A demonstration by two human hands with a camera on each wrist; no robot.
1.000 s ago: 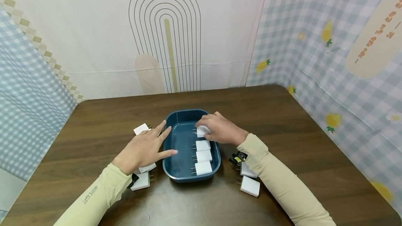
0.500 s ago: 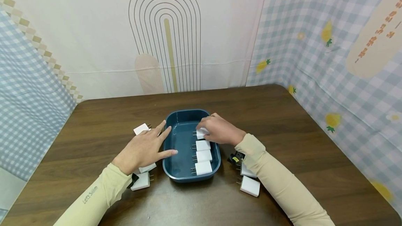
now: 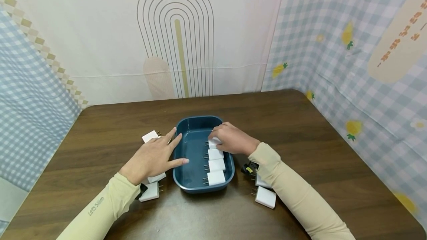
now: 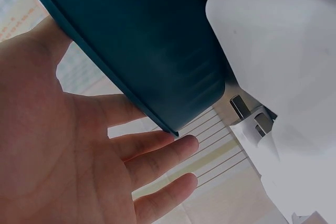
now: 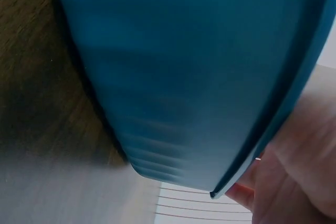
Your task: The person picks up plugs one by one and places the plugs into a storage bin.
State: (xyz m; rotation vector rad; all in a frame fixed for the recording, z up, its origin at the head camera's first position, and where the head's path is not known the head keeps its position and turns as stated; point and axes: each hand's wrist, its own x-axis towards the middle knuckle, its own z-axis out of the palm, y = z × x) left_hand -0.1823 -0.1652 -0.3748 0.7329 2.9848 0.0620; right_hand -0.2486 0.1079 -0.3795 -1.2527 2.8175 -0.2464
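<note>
A deep blue rectangular tray (image 3: pixel 191 160) stands mid-table. Over its right side my right hand (image 3: pixel 235 139) pinches a white plug-in charger (image 3: pixel 213 143), its prongs pointing left. Nearer to me, more white chargers (image 3: pixel 216 178) line the tray's right side in a column, prongs also leftward. My left hand (image 3: pixel 154 158) spreads its fingers across the tray's left rim; the left wrist view shows its fingertips at the rim of the tray wall (image 4: pixel 131 40). In the right wrist view, the tray's outer wall (image 5: pixel 184 77) hides the right fingertips and the held charger.
Left of the tray, several white chargers (image 3: pixel 149 192) lie on the brown wooden table (image 3: pixel 110 140), partly under my left hand and wrist. Two more chargers (image 3: pixel 265 197) lie beside my right forearm. Patterned cloths (image 3: pixel 240 40) hang behind the table and along both sides.
My right hand and the charger in it have shifted slightly toward me, closer to the column of chargers. My left hand and the tray keep their places.
</note>
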